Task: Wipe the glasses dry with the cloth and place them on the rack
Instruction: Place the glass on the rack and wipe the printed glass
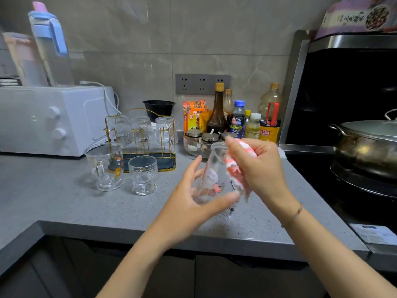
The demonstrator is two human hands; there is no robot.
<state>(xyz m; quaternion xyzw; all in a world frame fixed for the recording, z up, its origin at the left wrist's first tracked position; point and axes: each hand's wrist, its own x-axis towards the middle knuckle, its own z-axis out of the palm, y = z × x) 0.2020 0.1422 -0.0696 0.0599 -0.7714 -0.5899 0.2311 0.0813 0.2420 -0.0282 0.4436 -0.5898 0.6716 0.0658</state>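
Between left hand [194, 197] and right hand [261, 166] with cloth [235, 172], tilted glass [213, 179]

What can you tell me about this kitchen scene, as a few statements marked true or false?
1. The left hand holds a clear glass. True.
2. The right hand grips a blue sponge. False: it grips a pink and white cloth, pressed against the glass.
3. Three glasses sit upside down on the rack. True.
4. The mug and the short glass stand on the rack. False: both stand on the counter in front of it.
5. The pot on the right has no lid. False: a lid covers it.
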